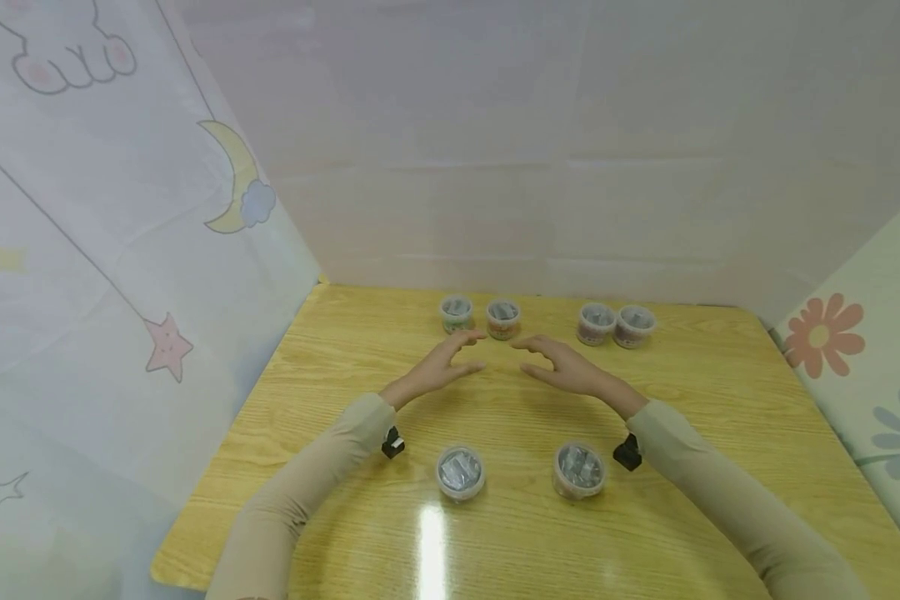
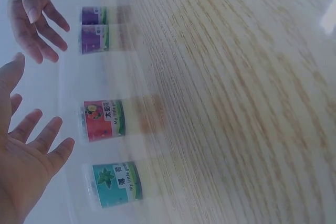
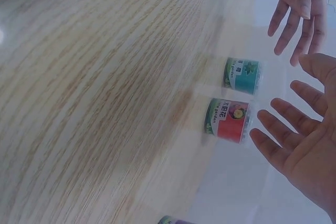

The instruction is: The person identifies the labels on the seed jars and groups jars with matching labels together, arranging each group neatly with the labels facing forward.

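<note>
My left hand and right hand hover over the table with fingertips facing each other, a gap between them. Both hold nothing. Beyond them stand a green-labelled tub and a red-labelled tub, side by side. In the left wrist view the green tub bears a leaf picture and the red tub a flower picture. Nearer me are two more tubs, one left and one right, with grey packets inside. All stand upright and apart from the hands.
Two purple-labelled tubs stand close together at the back right of the wooden table. A pale sheet hangs behind the table, and printed sheets flank it. Dark wrist cameras sit under both wrists.
</note>
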Demonstrator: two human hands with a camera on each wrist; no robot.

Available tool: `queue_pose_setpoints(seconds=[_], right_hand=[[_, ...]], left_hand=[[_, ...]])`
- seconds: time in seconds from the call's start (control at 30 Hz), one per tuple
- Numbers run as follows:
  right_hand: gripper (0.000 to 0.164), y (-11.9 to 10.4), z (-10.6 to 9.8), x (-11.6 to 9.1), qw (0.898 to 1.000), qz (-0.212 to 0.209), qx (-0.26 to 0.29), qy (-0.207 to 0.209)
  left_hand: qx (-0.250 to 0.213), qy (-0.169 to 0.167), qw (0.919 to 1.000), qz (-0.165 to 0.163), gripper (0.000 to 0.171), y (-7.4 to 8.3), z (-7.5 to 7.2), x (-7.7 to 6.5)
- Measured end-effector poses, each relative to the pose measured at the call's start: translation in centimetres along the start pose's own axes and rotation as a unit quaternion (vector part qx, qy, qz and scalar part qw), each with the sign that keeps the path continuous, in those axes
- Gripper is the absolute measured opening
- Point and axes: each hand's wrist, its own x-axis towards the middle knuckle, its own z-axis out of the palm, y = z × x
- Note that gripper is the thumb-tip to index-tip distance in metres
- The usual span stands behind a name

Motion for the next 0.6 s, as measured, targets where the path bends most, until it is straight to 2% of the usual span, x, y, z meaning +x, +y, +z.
queue_pose_setpoints(seconds=[0.17, 0.37, 0.5, 0.6], right_hand=[[0.046, 0.0, 0.0, -0.4, 1.0, 0.001, -0.007, 0.0], [0.044, -0.5, -0.1, -0.6, 1.0, -0.007, -0.002, 0.003], [0.044, -0.9, -0.1, -0.7, 1.0, -0.017, 0.001, 0.007], [0.044, -1.2, -0.1, -0.9, 1.0, -0.024, 0.002, 0.005]], left_hand=[[-0.002, -0.009, 1.0, 0.0, 0.062, 0.5, 0.2, 0.0], [0.01, -0.008, 0.9996, 0.024, 0.06, 1.0, 0.5, 0.3], [0.002, -0.02, 0.999, 0.04, 0.06, 1.0, 0.7, 0.5], [0.0, -0.03, 0.9988, 0.039, 0.06, 1.1, 0.8, 0.4]])
